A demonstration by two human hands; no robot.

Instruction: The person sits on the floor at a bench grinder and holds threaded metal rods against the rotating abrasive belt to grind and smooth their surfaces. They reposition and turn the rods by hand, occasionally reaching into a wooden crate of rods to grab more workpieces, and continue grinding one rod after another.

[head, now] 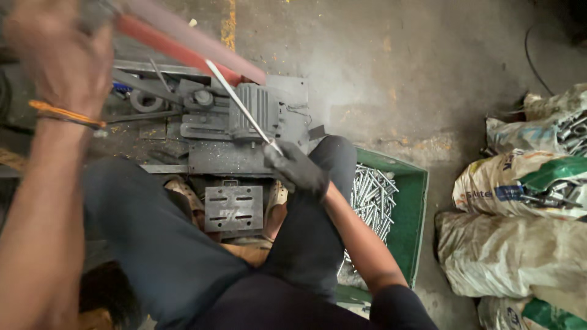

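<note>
**Rod fed to the floor machine: hold it steady**

My left forearm [36, 214] fills the near view; the left hand [58, 55] is closed on the blurred red lever [177, 46]. My gloved right hand [295, 168] pinches one thin metal rod [241, 107], angled over the grey machine [244, 122]. My judgement: keep the rod straight and fingers clear of the lever. Spare rods [370, 195] fill the green crate [409, 226].

Red lever handle [165, 44]; grey metal machine [244, 122] on a stained grey concrete floor [397, 79] with a worn yellow stripe [228, 24]. Green crate [411, 214] of silver rods [372, 198]. Orange wristband [64, 114]; dark grey glove [296, 168] and trousers [153, 238]. Off-white printed sacks [513, 189] with green patches.
</note>
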